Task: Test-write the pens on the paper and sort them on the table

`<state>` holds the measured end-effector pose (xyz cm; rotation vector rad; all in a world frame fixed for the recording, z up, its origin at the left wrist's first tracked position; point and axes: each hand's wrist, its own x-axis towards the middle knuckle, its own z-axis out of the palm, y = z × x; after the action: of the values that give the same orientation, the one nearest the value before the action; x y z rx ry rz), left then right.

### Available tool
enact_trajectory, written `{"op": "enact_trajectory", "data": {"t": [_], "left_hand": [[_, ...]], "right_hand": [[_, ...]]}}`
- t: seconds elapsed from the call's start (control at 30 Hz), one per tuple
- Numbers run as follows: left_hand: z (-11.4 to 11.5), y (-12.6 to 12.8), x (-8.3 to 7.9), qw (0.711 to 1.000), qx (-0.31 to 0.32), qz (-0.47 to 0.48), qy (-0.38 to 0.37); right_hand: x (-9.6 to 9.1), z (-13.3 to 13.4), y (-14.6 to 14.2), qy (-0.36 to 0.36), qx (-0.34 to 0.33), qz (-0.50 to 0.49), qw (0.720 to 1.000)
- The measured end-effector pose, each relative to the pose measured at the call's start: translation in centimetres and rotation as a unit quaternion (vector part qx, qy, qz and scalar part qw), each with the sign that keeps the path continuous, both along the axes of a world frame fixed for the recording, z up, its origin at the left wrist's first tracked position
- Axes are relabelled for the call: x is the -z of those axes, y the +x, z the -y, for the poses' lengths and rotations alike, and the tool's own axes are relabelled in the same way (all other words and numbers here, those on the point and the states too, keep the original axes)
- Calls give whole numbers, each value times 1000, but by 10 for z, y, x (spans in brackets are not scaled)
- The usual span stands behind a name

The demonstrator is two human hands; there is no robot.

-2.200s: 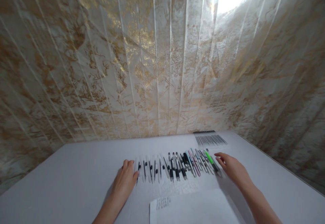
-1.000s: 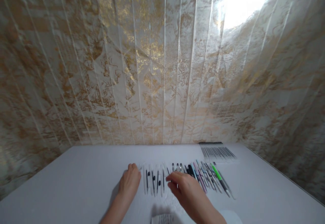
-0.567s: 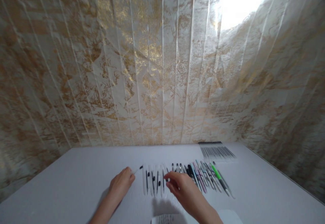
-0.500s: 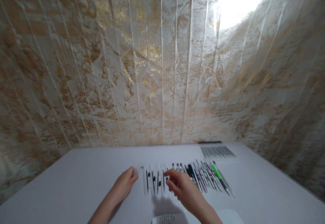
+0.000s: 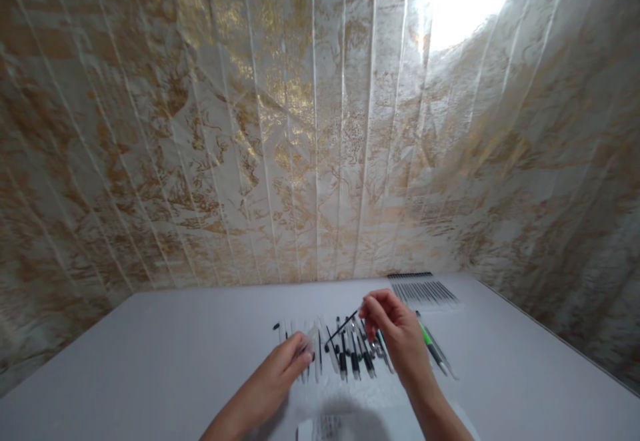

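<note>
Above the row of pens, my right hand pinches one end of a thin dark pen refill, which slants down to the left. My left hand is closed over the left part of the row, with a whitish, see-through piece at its fingertips; its kind is too blurred to tell. Under and beside the hands lie pens with black grips, clear pen barrels and dark refills. My left fingers cover some of these parts, and my right hand hides several coloured pens.
A neat row of thin dark-topped refills lies at the back right of the white table. A green and grey pen lies right of my right hand. Printed white paper sits at the front edge. A gold-patterned curtain hangs behind.
My right hand has risen and moved right, and a dark refill now shows in its fingers. My left hand has moved right, over the clear barrels. The view has shifted slightly.
</note>
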<state>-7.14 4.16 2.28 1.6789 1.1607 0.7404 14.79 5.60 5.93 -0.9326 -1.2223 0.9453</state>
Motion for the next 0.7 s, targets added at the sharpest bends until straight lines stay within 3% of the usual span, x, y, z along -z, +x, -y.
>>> {"op": "enact_trajectory", "data": {"t": [0.07, 0.17, 0.43, 0.6, 0.7], "left_hand": [[0, -1, 0, 999, 13, -34, 13], [1, 1, 0, 996, 31, -73, 27], [4, 4, -4, 995, 46, -88, 28], [2, 5, -8, 998, 65, -8, 18], [-11, -8, -2, 999, 8, 37, 11]], "right_hand": [[-8, 3, 9, 31, 47, -13, 998], [-12, 6, 12, 48, 60, -16, 997], [-5, 7, -4, 25, -5, 5, 1000], [11, 5, -18, -51, -101, 111, 987], [20, 2, -19, -67, -115, 164, 977]]}}
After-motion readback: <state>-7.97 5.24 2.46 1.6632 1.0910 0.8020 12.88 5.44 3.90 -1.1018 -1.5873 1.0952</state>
